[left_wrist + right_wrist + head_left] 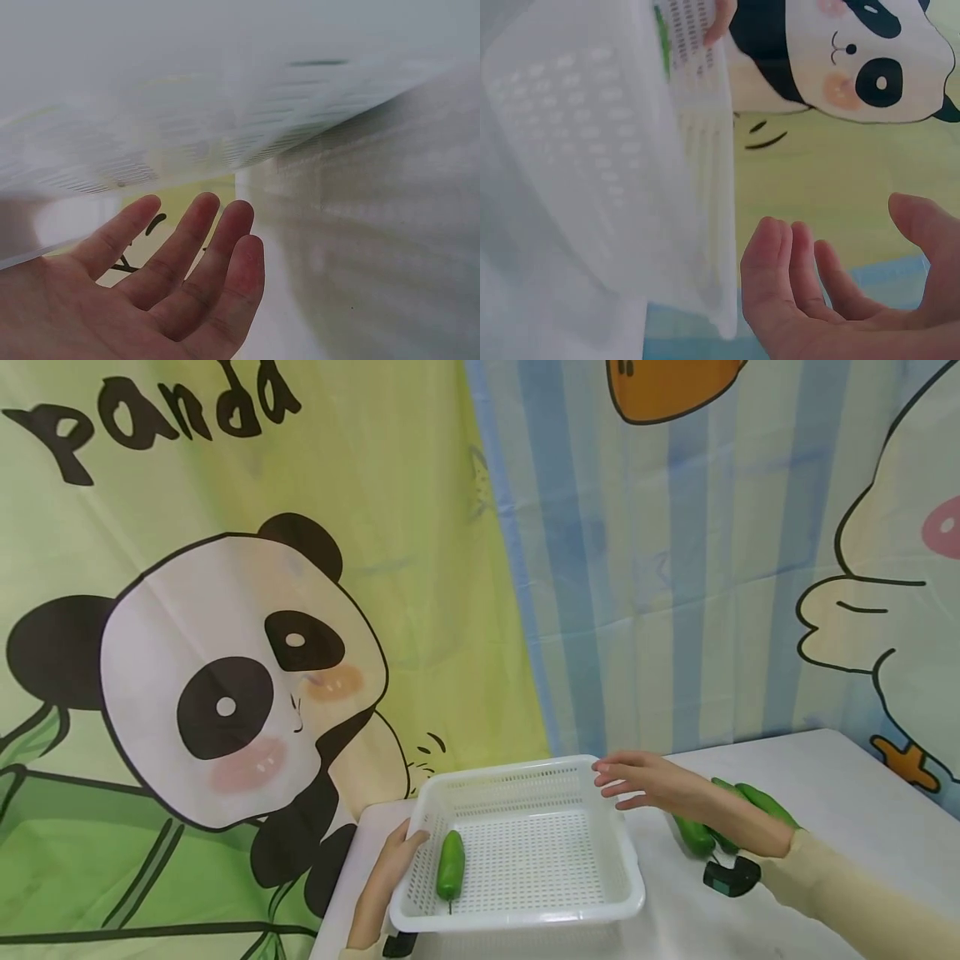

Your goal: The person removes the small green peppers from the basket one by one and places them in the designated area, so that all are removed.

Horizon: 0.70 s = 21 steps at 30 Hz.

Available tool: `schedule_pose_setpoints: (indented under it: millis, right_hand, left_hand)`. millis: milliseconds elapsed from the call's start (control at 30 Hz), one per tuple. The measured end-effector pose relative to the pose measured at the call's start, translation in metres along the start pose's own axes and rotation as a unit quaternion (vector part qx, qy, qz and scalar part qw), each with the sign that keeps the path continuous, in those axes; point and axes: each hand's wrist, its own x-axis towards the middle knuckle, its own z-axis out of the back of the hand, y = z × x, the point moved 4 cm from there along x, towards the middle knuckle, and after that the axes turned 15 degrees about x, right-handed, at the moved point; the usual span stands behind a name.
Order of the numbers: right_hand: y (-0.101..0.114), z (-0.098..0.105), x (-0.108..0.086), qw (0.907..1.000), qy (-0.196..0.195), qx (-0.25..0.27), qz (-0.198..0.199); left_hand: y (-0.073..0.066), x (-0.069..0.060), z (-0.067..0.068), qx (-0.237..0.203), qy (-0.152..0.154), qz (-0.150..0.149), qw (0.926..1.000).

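A white perforated plastic basket (pixel 525 917) is at the table's near side, with one green pepper (pixel 451 864) lying in its left part. My left hand (pixel 393 860) holds the basket's left rim, thumb over the edge. In the left wrist view the fingers of that left hand (pixel 176 277) extend beneath the basket (pixel 225 90). My right hand (pixel 652 785) hovers by the far right corner with fingers loosely spread. The right wrist view shows this right hand (pixel 840 292) holding nothing, a gap between it and the basket rim (pixel 727 225).
Several more green peppers (pixel 768 806) lie on the white table (pixel 825 768) to the right, partly hidden behind my right forearm. A panda-print curtain (pixel 435 568) and a blue striped curtain (pixel 645 568) hang behind the table.
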Motion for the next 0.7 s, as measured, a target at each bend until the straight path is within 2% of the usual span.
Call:
schedule_pose_setpoints:
  millis: [233, 467, 567, 700]
  right_hand:
    - [0.003, -0.027, 0.014, 0.9942, 0.044, 0.095, -0.025]
    - [0.002, -0.047, 0.028, 0.9811, 0.042, 0.175, -0.071]
    - [-0.001, -0.054, 0.036, 0.9770, 0.043, 0.191, -0.085]
    - [-0.006, -0.062, 0.046, 0.9784, 0.047, 0.175, -0.099]
  left_hand:
    - [0.005, 0.004, -0.001, 0.001, 0.000, 0.000, 1.0000]
    - [0.001, 0.001, -0.001, 0.002, -0.002, 0.000, 1.0000]
    - [-0.001, -0.001, 0.000, 0.001, -0.003, -0.007, 1.0000]
    - [-0.001, -0.002, 0.000, 0.001, -0.003, -0.008, 1.0000]
